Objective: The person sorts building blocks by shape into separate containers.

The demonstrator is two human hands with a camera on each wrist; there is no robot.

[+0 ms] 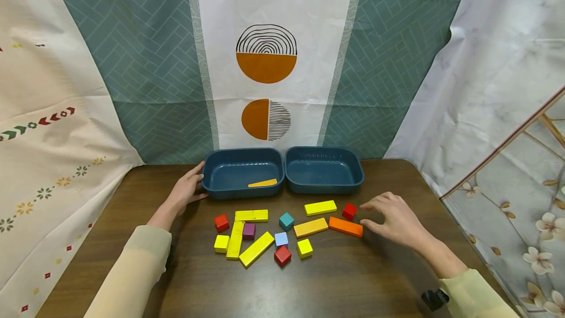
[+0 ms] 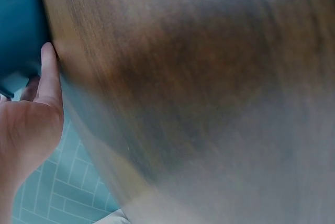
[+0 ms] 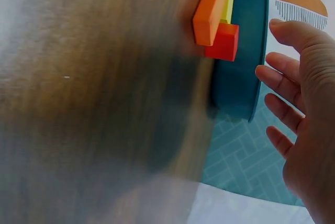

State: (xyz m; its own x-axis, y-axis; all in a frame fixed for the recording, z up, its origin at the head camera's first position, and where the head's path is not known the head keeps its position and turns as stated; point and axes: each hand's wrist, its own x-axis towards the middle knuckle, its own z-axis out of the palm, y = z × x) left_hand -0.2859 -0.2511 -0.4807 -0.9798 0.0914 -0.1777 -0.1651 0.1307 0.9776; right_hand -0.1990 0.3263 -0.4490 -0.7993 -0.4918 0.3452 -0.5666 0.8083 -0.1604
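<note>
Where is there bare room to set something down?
Free: the table nearer than the blocks, between the sleeves; inside the right tray; and right of that tray, beyond the right hand. Crowded: the middle, in front of both trays.

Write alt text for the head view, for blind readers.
A person's right hand hovers beside scattered colorful blocks on a brown table; the left hand touches the left of two blue trays, which holds one yellow-orange block.
</note>
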